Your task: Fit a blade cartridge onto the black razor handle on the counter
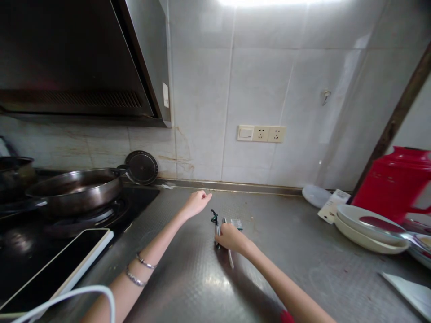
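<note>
Just above the steel counter, my right hand [232, 237] is closed around a slim silver-and-black tool [217, 229]. A dark, bent end [214, 216] sticks out past the fingers on the far side. A pale, thin strip [230, 260] shows below the same hand; I cannot tell whether it belongs to the tool. Beside the knuckles lies a small clear packet [236, 224] with a dark edge. My left hand [198, 202] is up and to the left, apart from the tool, its fingers curled in. What those fingers hold, if anything, is hidden.
At left, a steel pan [79, 188] stands on the black stove [141, 199], with a round dark disc [141, 167] against the wall. A white-edged tablet-like device [84, 251] and white cable [97, 287] are near. Stacked dishes [367, 237] and a red jug [393, 184] stand right.
</note>
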{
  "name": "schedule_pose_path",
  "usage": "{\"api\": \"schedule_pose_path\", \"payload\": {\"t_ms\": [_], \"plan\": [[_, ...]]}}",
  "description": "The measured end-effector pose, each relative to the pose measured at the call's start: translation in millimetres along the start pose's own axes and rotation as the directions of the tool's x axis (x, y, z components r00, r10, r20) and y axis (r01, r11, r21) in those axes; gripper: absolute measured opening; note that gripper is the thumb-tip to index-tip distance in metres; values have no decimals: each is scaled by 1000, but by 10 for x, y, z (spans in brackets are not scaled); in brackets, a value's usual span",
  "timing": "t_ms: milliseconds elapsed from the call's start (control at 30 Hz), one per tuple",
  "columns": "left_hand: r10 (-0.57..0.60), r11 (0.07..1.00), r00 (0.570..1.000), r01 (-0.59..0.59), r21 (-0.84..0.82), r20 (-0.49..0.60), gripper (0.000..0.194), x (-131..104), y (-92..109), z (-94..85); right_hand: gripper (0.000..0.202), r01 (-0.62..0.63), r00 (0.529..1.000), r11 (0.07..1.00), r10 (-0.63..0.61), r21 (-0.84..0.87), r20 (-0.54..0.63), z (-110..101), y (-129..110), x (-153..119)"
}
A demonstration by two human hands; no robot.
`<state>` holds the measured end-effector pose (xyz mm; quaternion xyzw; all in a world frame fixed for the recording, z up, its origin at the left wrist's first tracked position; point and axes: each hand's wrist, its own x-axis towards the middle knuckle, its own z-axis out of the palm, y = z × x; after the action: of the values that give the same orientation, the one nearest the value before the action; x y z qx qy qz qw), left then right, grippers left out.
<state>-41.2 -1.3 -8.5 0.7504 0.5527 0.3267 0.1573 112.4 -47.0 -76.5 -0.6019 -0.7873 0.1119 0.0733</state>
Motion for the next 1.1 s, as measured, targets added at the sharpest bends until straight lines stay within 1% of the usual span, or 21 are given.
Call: {"api": "schedule_pose_path", "payload": {"t_ms": [133,233,300,367,467,567,667,767,933,1100], "plan": [[9,1000,1000,-9,-12,0,35,35,-65,40,27,32,998,998,-29,53,-47,-74,51,37],[25,1000,1000,-25,0,-19,23,91,-224,133,31,29,995,994,-20,102,-93,-239,140,82],[12,1000,1000,-12,11,-22,15,124,-373,230,34,20,992,990,-3,140,-125,-379,234,115],[6,1000,1000,-5,12,-16,11,143,-529,347,34,3,987,984,25,176,-157,-514,349,146],[7,1000,1000,-6,21,-5,12,150,-719,538,34,-27,977,973,74,228,-200,-676,521,183],[9,999,1000,-8,41,-17,16,172,-826,708,33,-42,967,962,107,268,-230,-777,643,207],[7,998,999,-4,68,-38,19,242,-855,831,32,-46,961,953,124,298,-248,-828,705,223],[13,997,1000,-11,79,-23,21,330,-835,906,30,-45,956,947,134,319,-261,-848,740,236],[26,997,999,-29,69,34,25,416,-774,968,30,-49,954,939,145,341,-263,-856,784,253],[30,999,998,-32,35,61,22,440,-747,1003,29,-50,953,937,148,345,-264,-857,793,263]]}}
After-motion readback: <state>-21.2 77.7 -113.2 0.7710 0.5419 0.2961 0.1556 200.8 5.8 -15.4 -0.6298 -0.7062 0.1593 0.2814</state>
